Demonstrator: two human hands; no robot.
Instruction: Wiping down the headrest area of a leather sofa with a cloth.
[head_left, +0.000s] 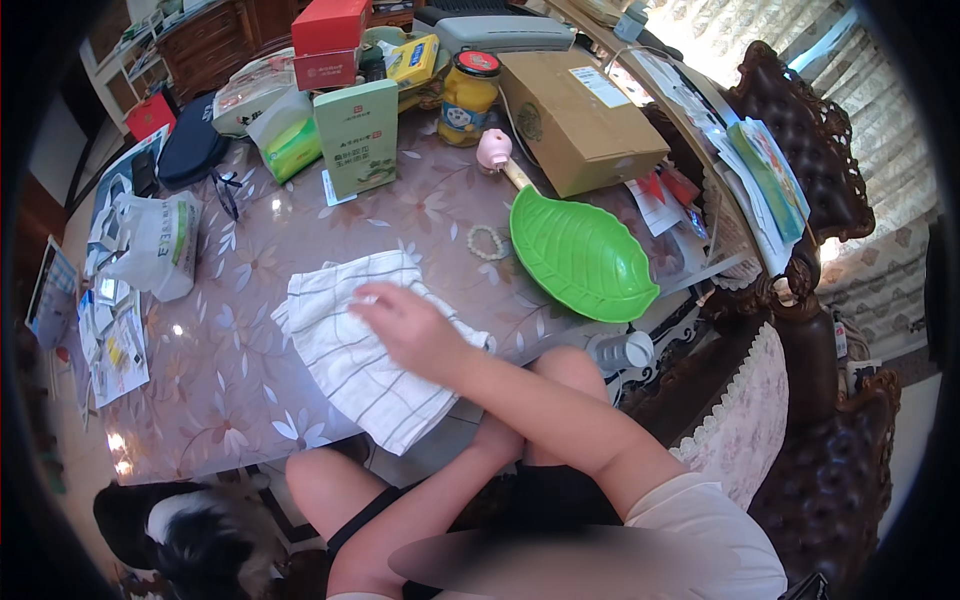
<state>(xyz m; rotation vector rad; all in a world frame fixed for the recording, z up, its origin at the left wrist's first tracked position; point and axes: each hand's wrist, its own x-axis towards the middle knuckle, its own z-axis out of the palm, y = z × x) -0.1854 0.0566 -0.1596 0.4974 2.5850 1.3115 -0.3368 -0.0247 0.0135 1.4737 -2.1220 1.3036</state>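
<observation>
A white cloth with thin dark check lines (352, 367) lies folded on the table, its near corner hanging over the front edge. Above the cloth's middle is my right hand (409, 326), slightly blurred, fingers bent and a gap between thumb and forefinger. No cloth shows pinched between them; whether the fingertips touch it is unclear. My left hand (501, 441) rests by my right knee, mostly hidden under the right forearm. Right of the cloth sit a beaded bracelet (485, 243) and a green leaf-shaped tray (585, 255).
Along the back stand a pale green box (357, 139), a jar of yellow fruit (469, 101) and a cardboard box (581, 120). A plastic bag (161, 244) is at left. A black-and-white furry animal (199, 532) is below the table's front edge (240, 457). A carved chair (810, 420) is at right.
</observation>
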